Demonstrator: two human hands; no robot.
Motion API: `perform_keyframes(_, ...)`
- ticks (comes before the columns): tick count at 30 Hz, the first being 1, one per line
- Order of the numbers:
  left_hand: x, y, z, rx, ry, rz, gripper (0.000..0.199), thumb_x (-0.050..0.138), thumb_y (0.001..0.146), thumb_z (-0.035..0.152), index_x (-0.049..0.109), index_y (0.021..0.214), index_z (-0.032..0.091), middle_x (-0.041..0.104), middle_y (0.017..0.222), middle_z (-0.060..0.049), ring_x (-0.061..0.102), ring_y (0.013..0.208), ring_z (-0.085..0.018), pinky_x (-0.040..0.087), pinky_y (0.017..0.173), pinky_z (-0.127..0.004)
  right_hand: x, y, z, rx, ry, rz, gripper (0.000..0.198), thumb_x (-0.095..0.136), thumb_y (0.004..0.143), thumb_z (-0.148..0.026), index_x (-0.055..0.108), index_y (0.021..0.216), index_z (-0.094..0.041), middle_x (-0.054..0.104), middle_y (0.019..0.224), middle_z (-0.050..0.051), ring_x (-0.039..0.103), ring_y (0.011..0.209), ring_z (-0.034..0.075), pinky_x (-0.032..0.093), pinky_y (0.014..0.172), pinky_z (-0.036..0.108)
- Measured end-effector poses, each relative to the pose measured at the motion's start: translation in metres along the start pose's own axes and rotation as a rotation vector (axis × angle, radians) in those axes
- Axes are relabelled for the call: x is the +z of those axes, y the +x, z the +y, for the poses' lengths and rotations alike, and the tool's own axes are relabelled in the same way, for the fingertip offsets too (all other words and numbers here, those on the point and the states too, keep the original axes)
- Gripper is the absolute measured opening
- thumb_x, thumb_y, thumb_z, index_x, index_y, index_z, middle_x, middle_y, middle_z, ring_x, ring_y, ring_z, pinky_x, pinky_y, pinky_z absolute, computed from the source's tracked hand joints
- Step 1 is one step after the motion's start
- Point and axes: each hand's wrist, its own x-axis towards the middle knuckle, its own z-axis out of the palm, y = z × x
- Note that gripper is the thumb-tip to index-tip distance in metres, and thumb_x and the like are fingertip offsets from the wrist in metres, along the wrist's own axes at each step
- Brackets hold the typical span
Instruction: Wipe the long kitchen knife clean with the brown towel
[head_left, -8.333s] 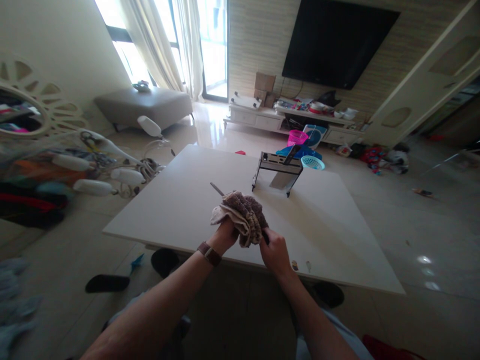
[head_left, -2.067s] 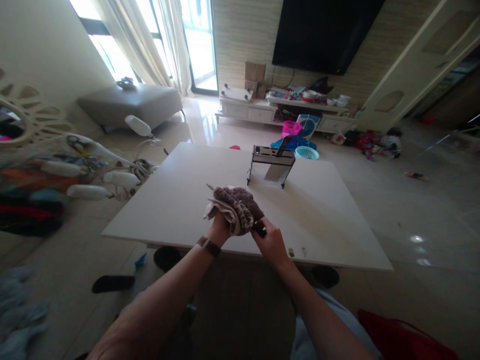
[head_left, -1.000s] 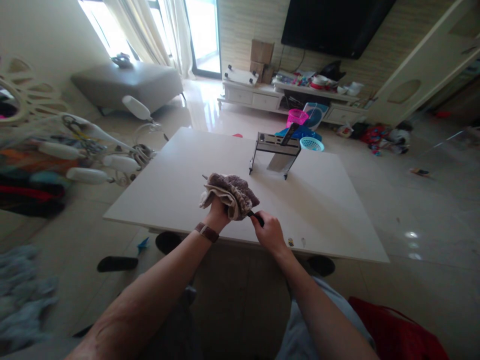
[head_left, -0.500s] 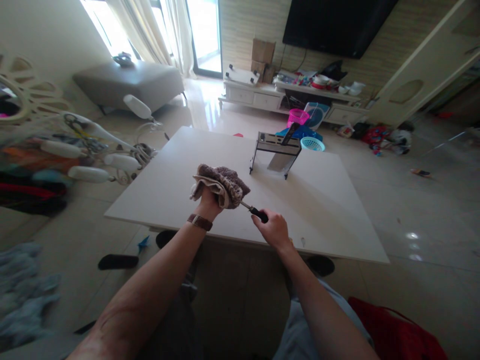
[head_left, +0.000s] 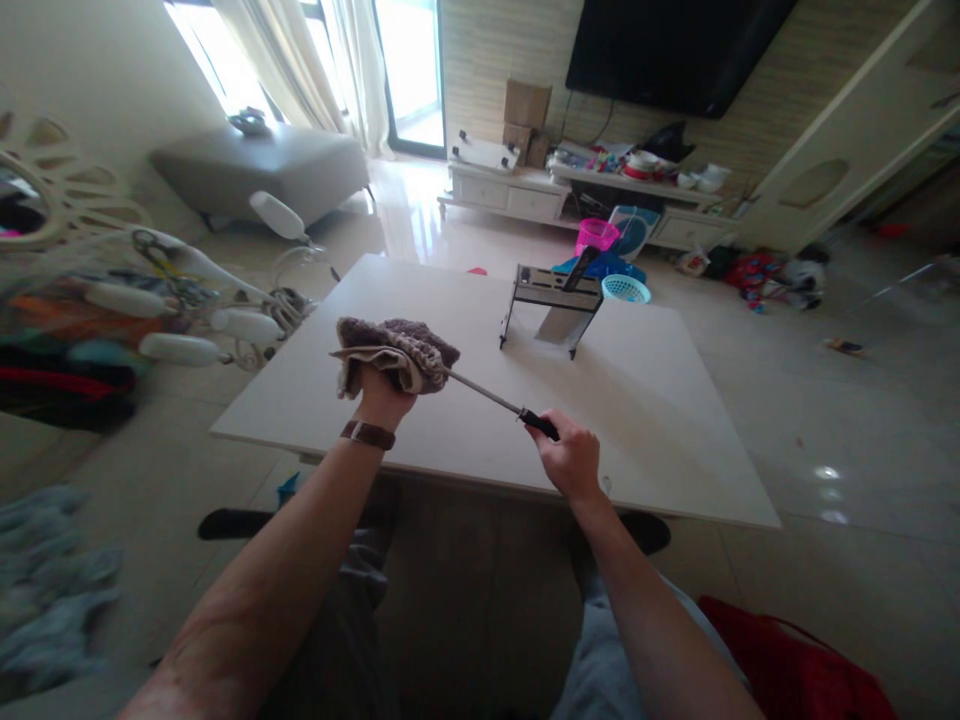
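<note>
My left hand (head_left: pixel 382 398), with a brown strap on its wrist, is closed around a bunched brown-and-beige cloth (head_left: pixel 401 345). The cloth wraps the far end of a thin metal honing steel (head_left: pixel 484 389), hiding its tip. My right hand (head_left: pixel 571 455) grips the steel's black handle, thumb along it. Both are held above the white table (head_left: pixel 645 400). Farther back on the tabletop stands a knife rack (head_left: pixel 536 290) with small dark feet. A black-handled knife (head_left: pixel 580 268) sits in it, its broad blade showing below the rack's top.
Beyond the table's far edge are a light-blue basket (head_left: pixel 625 289) and a pink basket (head_left: pixel 598 235). A white lamp (head_left: pixel 244 322) with several shades lies left of the table. Something red (head_left: pixel 787 660) is at the lower right. A low cabinet (head_left: pixel 531 200) lines the wall.
My left hand and the cloth have slid left along the rod, while my right hand has shifted slightly right. More of the metal rod shows between them.
</note>
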Motion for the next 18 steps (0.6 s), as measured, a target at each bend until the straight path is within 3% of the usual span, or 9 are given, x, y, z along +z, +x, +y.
perform_keyframes(4,0.002,-0.004,-0.004,0.015,0.007,-0.078,0.04,0.041,0.099,0.051,0.068,0.09,0.023,0.074,0.081,-0.004,0.072,0.086,-0.021,0.06,0.085,-0.04,0.0,0.001,0.0,0.078,0.172,0.073,0.024,0.065,0.09,-0.046,0.069,0.088,-0.022,0.072,0.079,0.004,0.064,0.071,0.019,0.037,0.065,0.026)
perform_keyframes(9,0.013,-0.016,-0.019,-0.079,0.033,-0.13,0.037,0.041,0.099,0.048,0.07,0.105,0.026,0.077,0.093,-0.005,0.071,0.103,-0.025,0.057,0.096,-0.048,0.003,0.002,-0.005,0.142,0.32,0.081,0.031,0.065,0.089,-0.051,0.07,0.087,-0.02,0.07,0.073,0.002,0.059,0.065,0.017,0.038,0.063,0.026)
perform_keyframes(15,0.024,-0.034,-0.035,-0.262,0.084,-0.219,0.042,0.044,0.097,0.053,0.068,0.12,0.027,0.076,0.109,-0.006,0.067,0.117,-0.027,0.051,0.106,-0.051,0.009,-0.001,-0.01,0.098,0.337,0.028,0.03,0.065,0.089,-0.049,0.072,0.087,-0.02,0.07,0.074,0.003,0.061,0.067,0.018,0.04,0.065,0.027)
perform_keyframes(18,0.028,-0.038,-0.041,-0.269,0.1,-0.185,0.046,0.04,0.098,0.054,0.065,0.125,0.027,0.075,0.115,-0.006,0.064,0.121,-0.027,0.048,0.109,-0.051,0.011,-0.003,-0.013,0.043,0.322,-0.013,0.028,0.065,0.089,-0.047,0.073,0.087,-0.02,0.071,0.077,0.004,0.062,0.07,0.018,0.041,0.067,0.027)
